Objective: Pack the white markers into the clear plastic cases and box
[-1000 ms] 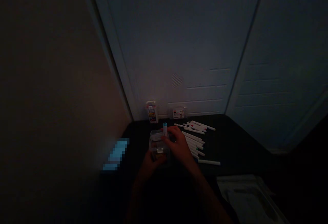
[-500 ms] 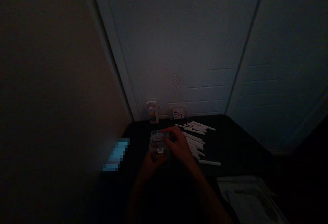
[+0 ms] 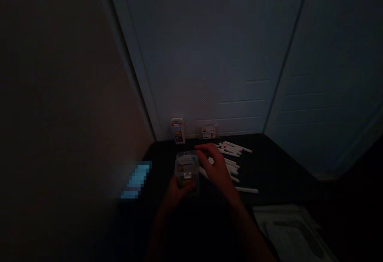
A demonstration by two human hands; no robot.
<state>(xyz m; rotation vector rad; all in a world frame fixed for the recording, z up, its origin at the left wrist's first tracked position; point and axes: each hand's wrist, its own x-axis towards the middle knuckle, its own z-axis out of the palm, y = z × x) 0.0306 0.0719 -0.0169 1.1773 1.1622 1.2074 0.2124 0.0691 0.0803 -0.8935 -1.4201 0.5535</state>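
Note:
My left hand (image 3: 176,194) grips a clear plastic box (image 3: 183,168) from its near left side, above the dark table. A latch shows on the box's near side, and a small teal spot is visible at its upper right. My right hand (image 3: 215,166) is just right of the box, over the left ends of the loose white markers (image 3: 231,162). Its thumb and fingers are bent but apart, with nothing visible between them. Some of the markers are hidden beneath this hand. The scene is dim, so the box's contents are hard to make out.
Against the wall stand an upright clear case (image 3: 178,132) with a coloured label and a low clear case (image 3: 209,132). A blurred bright rectangle (image 3: 136,180) lies at the left. Below the table's right front is a pale tray-like object (image 3: 287,214).
My right hand has come off the top of the box and shifted right, over the markers. My left hand still holds the box in nearly the same place.

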